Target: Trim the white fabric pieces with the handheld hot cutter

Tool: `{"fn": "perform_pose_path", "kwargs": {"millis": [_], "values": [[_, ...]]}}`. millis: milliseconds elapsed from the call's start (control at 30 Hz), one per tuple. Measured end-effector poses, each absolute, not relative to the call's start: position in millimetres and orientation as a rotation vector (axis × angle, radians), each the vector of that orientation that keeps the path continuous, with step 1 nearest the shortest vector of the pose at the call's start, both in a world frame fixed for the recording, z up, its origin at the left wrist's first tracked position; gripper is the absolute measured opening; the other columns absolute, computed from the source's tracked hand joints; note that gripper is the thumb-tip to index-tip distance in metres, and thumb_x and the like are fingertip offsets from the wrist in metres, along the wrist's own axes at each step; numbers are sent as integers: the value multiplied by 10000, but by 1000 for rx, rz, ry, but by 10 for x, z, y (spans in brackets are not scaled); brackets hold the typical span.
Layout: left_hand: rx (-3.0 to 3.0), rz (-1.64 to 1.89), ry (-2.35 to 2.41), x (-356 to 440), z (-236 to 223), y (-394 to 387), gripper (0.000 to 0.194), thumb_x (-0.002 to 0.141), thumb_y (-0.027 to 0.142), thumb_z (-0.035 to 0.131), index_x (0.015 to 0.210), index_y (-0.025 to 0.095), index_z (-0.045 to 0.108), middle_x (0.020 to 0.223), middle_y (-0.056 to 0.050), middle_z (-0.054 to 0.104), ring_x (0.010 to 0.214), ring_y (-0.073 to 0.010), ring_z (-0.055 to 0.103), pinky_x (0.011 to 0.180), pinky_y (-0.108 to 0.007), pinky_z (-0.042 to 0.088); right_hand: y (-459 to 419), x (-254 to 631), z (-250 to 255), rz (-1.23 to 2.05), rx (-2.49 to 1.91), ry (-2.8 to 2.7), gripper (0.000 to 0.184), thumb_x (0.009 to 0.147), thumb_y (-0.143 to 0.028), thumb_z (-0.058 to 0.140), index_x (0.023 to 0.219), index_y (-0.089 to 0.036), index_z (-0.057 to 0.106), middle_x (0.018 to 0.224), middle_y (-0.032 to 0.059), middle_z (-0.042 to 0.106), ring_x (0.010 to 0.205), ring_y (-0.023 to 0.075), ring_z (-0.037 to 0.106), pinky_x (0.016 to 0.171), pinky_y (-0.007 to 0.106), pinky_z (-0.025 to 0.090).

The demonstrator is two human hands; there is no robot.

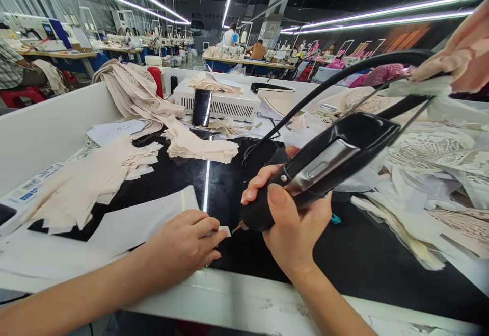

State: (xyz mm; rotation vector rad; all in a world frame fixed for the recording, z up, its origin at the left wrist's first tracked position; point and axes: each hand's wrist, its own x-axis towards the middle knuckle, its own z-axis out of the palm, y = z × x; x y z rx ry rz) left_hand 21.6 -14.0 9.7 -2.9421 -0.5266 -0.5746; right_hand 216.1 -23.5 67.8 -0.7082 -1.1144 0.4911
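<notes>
My right hand [296,229] is wrapped round a black corded handheld tool [344,147] with a silver lever along its side. The tool slants, its thin pinkish tip pointing down and left toward the black work surface [290,257]. Close to that tip, my left hand [185,241] has its fingers pressed together on a small white piece [226,231], mostly hidden beneath them. Beside and behind the left hand lies a white sheet [141,218] with a cream strip at its edge. A black cable [336,78] arches above the tool.
Layered cream fabric pieces [87,178] lie at left, with another cream stack [198,145] farther back. A phone [201,107] leans against a vented white box [225,104]. Lace and fabric pieces [431,147] crowd the right. A low white wall [49,137] borders the table.
</notes>
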Motion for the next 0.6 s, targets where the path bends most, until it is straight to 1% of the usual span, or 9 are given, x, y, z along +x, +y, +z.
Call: {"fn": "perform_pose_path", "kwargs": {"millis": [133,367,467,533,600], "values": [[-2924,-603,-522,210,98,-134,292,1135,342,664,1353,147,672,1122,-74,746,1026,-227,721,923,-348,602,-247,2151,707,498,-690,-1104,372,915,-463,882,1117,-292,620,821,-55,729,530,130,666,488,271,596],[-2952,-640,-526,227,111,-146,297,1127,315,669,1362,133,682,1112,-79,749,1025,-238,731,926,-368,626,-243,2120,665,503,-708,-1103,359,913,-453,884,1042,-286,594,804,-57,733,530,130,676,485,266,599],[-3035,-681,-551,208,109,-115,243,1137,237,622,1351,151,699,1133,-84,757,1032,-227,740,938,-366,634,-246,2127,657,504,-720,-1104,353,923,-446,875,1060,-284,593,813,-53,732,532,131,676,489,269,602],[-3079,-749,-562,179,110,-80,218,1136,152,570,1283,160,730,1123,-83,768,1015,-208,744,937,-346,633,-252,2132,658,505,-714,-1103,355,919,-441,880,1067,-283,599,812,-54,735,535,126,676,494,260,599],[-3094,-821,-571,144,120,-43,240,1126,93,540,1207,161,755,1107,-80,779,997,-196,744,932,-329,628,-259,2135,659,508,-704,-1101,369,913,-439,889,1106,-285,615,810,-58,738,539,124,677,500,255,599]]}}
